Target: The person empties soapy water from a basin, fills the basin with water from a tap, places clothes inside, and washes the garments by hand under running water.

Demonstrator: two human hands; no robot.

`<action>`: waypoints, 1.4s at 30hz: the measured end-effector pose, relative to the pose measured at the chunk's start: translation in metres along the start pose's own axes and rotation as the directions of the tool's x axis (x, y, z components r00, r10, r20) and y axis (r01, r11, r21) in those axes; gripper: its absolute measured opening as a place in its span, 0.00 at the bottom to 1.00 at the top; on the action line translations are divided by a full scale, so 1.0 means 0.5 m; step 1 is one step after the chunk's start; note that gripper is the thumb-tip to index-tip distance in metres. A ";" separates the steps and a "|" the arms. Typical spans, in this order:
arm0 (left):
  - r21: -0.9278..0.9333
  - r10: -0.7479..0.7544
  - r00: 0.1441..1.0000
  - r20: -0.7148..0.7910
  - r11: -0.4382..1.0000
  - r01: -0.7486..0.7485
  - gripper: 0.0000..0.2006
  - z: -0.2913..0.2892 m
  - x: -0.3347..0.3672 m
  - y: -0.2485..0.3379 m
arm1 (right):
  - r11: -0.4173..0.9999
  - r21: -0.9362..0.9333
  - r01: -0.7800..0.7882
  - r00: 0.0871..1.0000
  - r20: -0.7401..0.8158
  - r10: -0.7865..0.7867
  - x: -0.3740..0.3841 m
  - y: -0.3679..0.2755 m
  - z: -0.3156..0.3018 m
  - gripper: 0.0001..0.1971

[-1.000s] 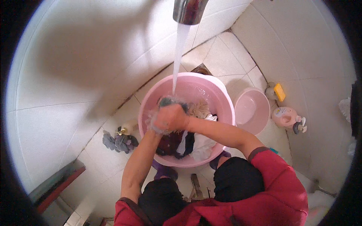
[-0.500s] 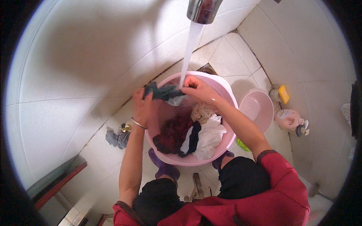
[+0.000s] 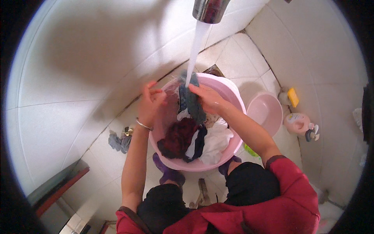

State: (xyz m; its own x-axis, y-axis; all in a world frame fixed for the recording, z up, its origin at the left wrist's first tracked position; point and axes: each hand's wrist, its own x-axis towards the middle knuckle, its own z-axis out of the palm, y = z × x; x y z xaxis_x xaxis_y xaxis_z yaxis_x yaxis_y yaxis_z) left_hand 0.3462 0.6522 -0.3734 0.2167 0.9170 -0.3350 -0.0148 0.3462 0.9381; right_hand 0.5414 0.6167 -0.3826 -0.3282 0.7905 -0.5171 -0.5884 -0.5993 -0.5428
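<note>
A large pink tub (image 3: 194,167) stands on the floor before my feet, under a metal tap (image 3: 210,11). Water (image 3: 194,50) pours from the tap onto a small dark grey-blue cloth (image 3: 193,102). My right hand (image 3: 208,98) grips this cloth near its top, and it hangs down into the tub. Over the tub's left rim, my left hand (image 3: 151,103) is raised with its fingers apart, holding nothing and slightly blurred. Inside the tub lie a dark red garment (image 3: 177,138), a white garment (image 3: 216,144), a navy cloth (image 3: 200,137) and a partly hidden beige cloth (image 3: 212,119).
To the tub's right sit a smaller pink basin (image 3: 269,113), a pink pump bottle (image 3: 298,123) and a yellow box (image 3: 293,97). Grey cloth (image 3: 119,142) lies on the floor at left. Tiled walls (image 3: 78,97) close in on the left and right.
The cloth was stretched sideways between both hands; now it hangs upright from my right hand under the stream. My left hand has let go of it and opened.
</note>
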 end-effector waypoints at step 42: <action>0.492 0.040 0.971 0.238 0.856 -0.156 0.10 -0.054 -0.010 -0.047 | 0.990 -0.061 0.124 0.989 -0.068 -0.128 -0.044 -0.055 -0.009 0.17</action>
State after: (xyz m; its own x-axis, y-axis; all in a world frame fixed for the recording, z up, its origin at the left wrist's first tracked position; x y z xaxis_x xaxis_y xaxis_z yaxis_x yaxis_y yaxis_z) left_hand 0.3189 0.6447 -0.3963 0.4417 0.8566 -0.2668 0.4341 0.0562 0.8991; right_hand 0.5680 0.6153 -0.3592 -0.1992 0.8502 -0.4872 -0.5782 -0.5034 -0.6421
